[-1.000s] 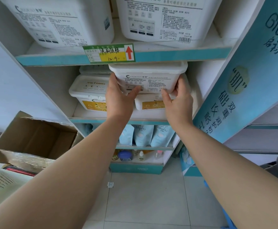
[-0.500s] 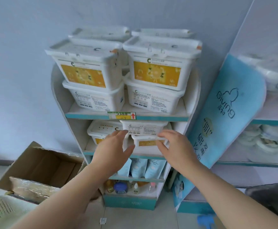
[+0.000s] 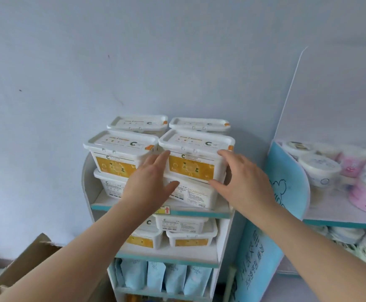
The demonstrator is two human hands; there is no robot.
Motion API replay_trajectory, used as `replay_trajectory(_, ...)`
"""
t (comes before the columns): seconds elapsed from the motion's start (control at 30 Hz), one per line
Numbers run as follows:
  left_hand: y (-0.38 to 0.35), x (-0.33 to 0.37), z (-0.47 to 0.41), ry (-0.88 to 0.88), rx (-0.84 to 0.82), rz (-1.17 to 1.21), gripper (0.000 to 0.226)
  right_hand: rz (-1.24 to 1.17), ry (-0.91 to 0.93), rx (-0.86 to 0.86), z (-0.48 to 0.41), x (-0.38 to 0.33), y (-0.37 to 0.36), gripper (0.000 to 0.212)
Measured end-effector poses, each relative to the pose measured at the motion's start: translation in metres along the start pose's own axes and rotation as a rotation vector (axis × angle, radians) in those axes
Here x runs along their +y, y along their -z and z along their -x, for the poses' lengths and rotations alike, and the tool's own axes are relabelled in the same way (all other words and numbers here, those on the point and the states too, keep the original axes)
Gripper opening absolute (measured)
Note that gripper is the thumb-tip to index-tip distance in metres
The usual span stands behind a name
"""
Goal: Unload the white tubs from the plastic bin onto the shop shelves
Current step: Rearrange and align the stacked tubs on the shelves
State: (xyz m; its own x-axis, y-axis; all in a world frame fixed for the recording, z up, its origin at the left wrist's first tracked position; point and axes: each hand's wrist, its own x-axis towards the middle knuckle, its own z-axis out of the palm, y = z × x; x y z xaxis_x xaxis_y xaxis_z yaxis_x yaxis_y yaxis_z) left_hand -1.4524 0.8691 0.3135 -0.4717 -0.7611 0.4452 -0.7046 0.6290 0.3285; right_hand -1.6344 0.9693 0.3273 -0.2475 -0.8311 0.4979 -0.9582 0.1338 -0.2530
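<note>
Several white tubs with yellow labels are stacked on a narrow white-and-teal shelf unit (image 3: 199,213). My left hand (image 3: 151,182) and my right hand (image 3: 243,182) flank the top right tub (image 3: 196,153) on the upper shelf, fingers straight, touching its left and right sides. Under it, a tub (image 3: 195,194) lies slightly tilted with its printed side facing out. A second stack (image 3: 116,155) stands to the left. More tubs (image 3: 182,224) sit on the shelf below. The plastic bin is out of view.
An open cardboard box (image 3: 25,269) stands on the floor at the lower left. Blue pouches (image 3: 166,277) fill a lower shelf. To the right, a blue side panel (image 3: 286,186) borders another shelf of round white and pink tubs (image 3: 319,168). A plain wall is behind.
Both hands let go of the tub on the middle shelf and rose to the top right tub on the upper shelf. The view pulled back and tilted upward.
</note>
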Motion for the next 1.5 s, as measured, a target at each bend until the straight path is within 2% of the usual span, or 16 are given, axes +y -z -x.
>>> replay_trajectory(0.07, -0.008, 0.003, -0.011, -0.016, 0.001, -0.034, 0.091, 0.063, -0.029, -0.004, -0.007, 0.009, -0.003, 0.082)
replay_trajectory(0.23, -0.035, 0.005, -0.027, 0.031, -0.019, -0.126, 0.114, 0.025, -0.011, -0.065, -0.025, 0.029, -0.024, 0.096)
replay_trajectory(0.37, -0.048, 0.004, -0.039, 0.047, 0.035, -0.190, 0.114, 0.020, 0.028, -0.083, -0.040, 0.041, -0.032, 0.101)
replay_trajectory(0.73, -0.062, 0.016, -0.050, 0.112, 0.119, -0.172, 0.112, 0.041, 0.103, -0.108, -0.071, 0.063, -0.031, 0.115)
replay_trajectory(0.93, -0.055, 0.001, -0.041, 0.029, 0.168, -0.248, 0.107, 0.046, 0.076, -0.087, -0.059, 0.058, -0.035, 0.115)
replay_trajectory(1.17, -0.034, -0.003, -0.035, -0.085, 0.097, -0.239, 0.088, 0.113, 0.001, 0.028, -0.042, 0.031, -0.030, 0.100)
replay_trajectory(1.4, 0.014, -0.037, -0.028, -0.219, 0.158, -0.168, 0.058, 0.121, 0.131, 0.233, -0.041, -0.032, -0.036, 0.062)
replay_trajectory(1.5, 0.026, -0.071, -0.023, -0.254, 0.211, -0.175, 0.058, 0.089, 0.208, 0.288, -0.036, -0.062, -0.050, 0.042)
